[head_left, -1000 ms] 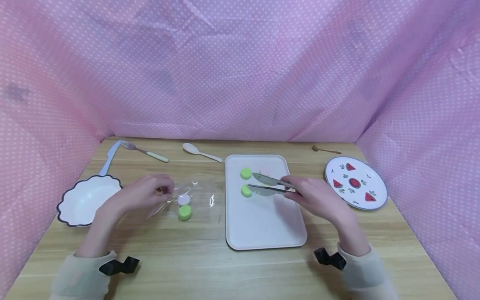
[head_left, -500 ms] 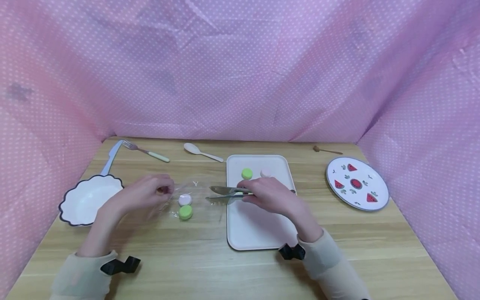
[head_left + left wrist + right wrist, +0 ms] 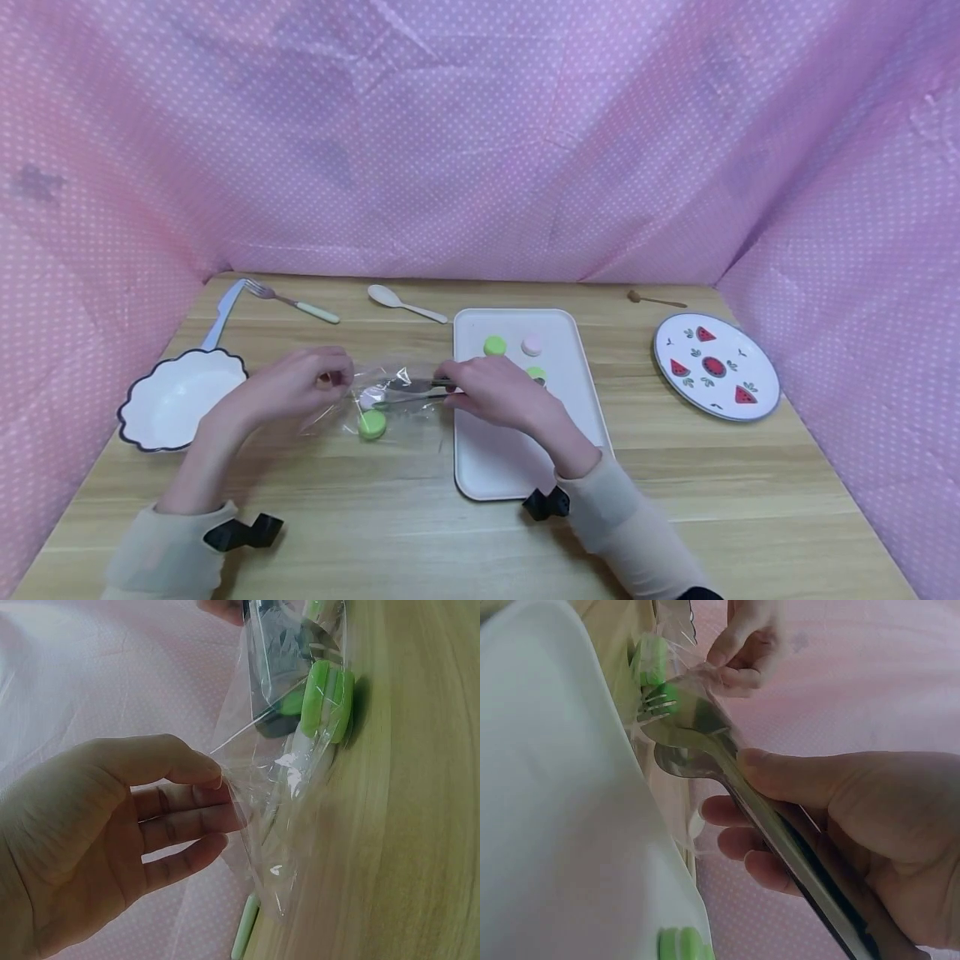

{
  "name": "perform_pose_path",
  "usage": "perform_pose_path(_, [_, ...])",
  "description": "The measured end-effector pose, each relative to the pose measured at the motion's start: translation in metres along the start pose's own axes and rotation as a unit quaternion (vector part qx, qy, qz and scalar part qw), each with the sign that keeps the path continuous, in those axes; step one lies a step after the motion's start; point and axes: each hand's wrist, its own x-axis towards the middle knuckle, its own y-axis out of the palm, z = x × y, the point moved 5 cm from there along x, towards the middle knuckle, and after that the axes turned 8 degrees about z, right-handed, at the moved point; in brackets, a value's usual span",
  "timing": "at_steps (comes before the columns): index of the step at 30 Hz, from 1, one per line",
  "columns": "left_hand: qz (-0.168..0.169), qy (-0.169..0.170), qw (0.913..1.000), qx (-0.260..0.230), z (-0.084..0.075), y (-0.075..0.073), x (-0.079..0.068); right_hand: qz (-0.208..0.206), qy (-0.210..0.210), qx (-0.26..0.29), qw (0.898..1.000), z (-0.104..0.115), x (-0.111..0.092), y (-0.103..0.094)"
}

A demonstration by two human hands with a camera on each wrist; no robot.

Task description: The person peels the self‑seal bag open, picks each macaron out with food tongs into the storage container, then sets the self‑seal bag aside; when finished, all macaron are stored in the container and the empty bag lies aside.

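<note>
My left hand (image 3: 311,383) pinches the edge of a clear plastic bag (image 3: 281,787) between thumb and fingers. Inside the bag lie a green macaron (image 3: 372,424) and a pale pink macaron (image 3: 371,397), partly covered by the tongs. My right hand (image 3: 491,390) grips metal serving tongs (image 3: 761,817), one end fork-shaped and the other spoon-like. Their ends reach in among the plastic. A green patch (image 3: 667,697) shows at the tong ends, likely a macaron, but mostly hidden. On the white tray (image 3: 502,467) sit green macarons (image 3: 495,346) and a pink macaron (image 3: 531,344).
A scalloped white bowl (image 3: 176,404) stands left, with a pale blue knife (image 3: 223,315) behind it. Along the back lie a fork (image 3: 300,305), a white spoon (image 3: 405,304) and a small wooden dipper (image 3: 656,300). A watermelon-patterned plate (image 3: 716,367) stands right.
My right hand has moved left with the tongs, from above the tray to the plastic bag. My left hand has stayed nearly still, pinching the bag.
</note>
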Motion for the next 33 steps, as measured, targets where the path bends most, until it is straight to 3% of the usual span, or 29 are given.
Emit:
perform_pose_path(19, [0.008,0.002,1.0,-0.005,0.002,0.0,0.0,0.031,0.017,0.005,0.999,0.008,0.015,0.003])
perform_pose_path(33, [0.001,-0.013,0.9999,-0.002,0.001,-0.001,-0.002,0.0,0.01,0.007,1.0,-0.004,-0.002,-0.006])
